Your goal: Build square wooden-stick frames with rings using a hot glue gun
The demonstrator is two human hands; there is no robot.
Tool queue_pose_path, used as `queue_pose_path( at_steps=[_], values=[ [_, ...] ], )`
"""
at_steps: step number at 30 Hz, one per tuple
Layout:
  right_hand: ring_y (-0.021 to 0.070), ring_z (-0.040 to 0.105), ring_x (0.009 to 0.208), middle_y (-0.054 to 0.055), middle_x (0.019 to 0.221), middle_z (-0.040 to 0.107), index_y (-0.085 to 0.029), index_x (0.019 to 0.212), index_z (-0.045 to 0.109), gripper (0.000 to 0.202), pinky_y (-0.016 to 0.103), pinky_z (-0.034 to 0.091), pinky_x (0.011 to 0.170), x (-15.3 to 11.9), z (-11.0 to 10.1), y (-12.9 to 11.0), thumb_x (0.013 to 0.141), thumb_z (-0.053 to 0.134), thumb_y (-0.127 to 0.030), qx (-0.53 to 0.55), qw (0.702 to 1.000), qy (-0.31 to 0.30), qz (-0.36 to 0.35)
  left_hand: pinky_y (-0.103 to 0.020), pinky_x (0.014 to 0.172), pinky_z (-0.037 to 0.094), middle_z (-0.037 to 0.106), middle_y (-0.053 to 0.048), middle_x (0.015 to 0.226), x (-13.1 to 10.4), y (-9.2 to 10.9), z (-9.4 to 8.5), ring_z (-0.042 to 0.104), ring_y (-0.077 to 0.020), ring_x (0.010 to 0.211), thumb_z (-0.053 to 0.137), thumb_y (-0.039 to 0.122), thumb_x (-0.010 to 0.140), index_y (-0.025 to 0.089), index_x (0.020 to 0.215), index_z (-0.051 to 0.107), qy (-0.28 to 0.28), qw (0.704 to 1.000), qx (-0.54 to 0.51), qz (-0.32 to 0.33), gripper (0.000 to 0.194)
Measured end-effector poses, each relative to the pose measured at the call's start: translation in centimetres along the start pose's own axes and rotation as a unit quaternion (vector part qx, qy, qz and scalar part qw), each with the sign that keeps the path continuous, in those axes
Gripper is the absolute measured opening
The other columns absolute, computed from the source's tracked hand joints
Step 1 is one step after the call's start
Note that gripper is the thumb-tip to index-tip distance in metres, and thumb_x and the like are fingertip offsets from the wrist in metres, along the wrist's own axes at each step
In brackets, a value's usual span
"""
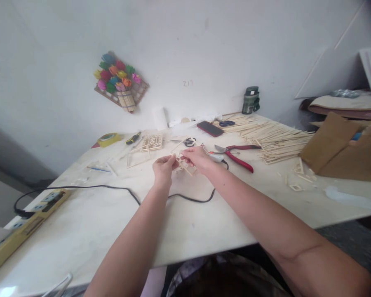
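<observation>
Both hands meet over the middle of the white table point(179, 231). My left hand point(164, 167) is closed, thumb and fingers pinching the left side of a small frame of thin wooden sticks point(187, 168). On the frame's right side, my right hand point(195, 157) is closed in a pinch too. The fingers hide part of the frame. Just beyond the hands lie black-handled scissors point(190, 142). A lattice of wooden sticks point(152, 142) rests to the left. Red-handled pruning shears point(238, 156) lie to the right, near a white tool point(216, 157) with a black cord.
Many thin sticks point(272, 138) spread at the right, beside a cardboard box point(346, 148). A phone point(210, 128) and a dark green bottle point(250, 100) are at the back. Yellow tape point(109, 139) sits back left. The black cord point(102, 186) crosses to a power strip point(31, 225).
</observation>
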State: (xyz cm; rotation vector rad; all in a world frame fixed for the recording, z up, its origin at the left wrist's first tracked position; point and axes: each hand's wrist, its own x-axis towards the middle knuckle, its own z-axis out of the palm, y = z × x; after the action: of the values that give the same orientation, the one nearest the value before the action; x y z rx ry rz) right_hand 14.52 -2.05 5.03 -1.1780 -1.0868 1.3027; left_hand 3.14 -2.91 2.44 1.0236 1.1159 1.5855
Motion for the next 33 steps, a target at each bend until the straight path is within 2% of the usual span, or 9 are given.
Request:
queue_pose_path(
  at_steps=[9,33],
  values=[
    [0.0021,0.037,0.034,-0.004,0.043,0.049,-0.011,0.061,0.054,0.014,0.014,0.023,0.029,0.13,-0.02,-0.05,0.075,0.054,-0.009,0.011,1.000,0.003,-0.010,-0.024,0.055,0.046,0.056,0.001,0.051,-0.29,0.30,0.32,0.053,-0.0088,0.047,0.072,0.033,0.050,0.011,0.063,0.058,0.007,1.000,-0.008,-0.011,0.030],
    [0.0031,0.036,0.032,-0.005,0.041,0.048,-0.012,0.059,0.054,0.012,0.016,0.025,0.030,0.66,0.33,0.66,0.071,0.056,-0.010,0.012,0.999,0.035,-0.034,-0.025,0.054,0.046,0.057,0.001,0.053,-0.27,0.01,0.57,0.054,-0.0095,0.048,0.073,0.035,0.047,0.011,0.064,0.056,0.017,0.999,-0.024,-0.024,0.034]
  ],
)
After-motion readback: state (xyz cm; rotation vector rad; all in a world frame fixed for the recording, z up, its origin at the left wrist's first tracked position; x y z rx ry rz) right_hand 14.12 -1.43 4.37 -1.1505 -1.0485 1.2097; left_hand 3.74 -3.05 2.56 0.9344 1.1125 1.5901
